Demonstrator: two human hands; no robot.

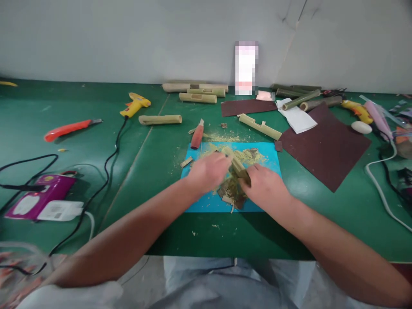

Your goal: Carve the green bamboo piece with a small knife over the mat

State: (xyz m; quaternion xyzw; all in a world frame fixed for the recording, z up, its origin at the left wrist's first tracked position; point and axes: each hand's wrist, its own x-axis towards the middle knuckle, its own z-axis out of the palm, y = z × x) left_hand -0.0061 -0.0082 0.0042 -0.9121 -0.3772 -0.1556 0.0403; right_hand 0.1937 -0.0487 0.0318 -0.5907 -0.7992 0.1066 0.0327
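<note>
Above the blue sheet (199, 201), a short bamboo tube (237, 162) slants from upper left down to lower right. My right hand (265, 182) is closed around its lower end. At the tube's upper left end is my left hand (210, 169), its fingers curled into a fist. Whatever the left fingers hold is hidden; a small dark edge shows near the fingertips. Pale shavings (254, 156) and brown scraps (233, 197) lie under and around both hands. A red-handled cutting tool (197, 135) rests beyond my left hand.
Several cut bamboo pieces (198, 98) lie at the back, with one notched bamboo piece (260, 126) nearer. Brown sandpaper sheets (328, 150) and a yellow glue gun (357, 111) are right. Leftward are another yellow glue gun (137, 105), an orange utility knife (69, 129) and a purple power strip (41, 195).
</note>
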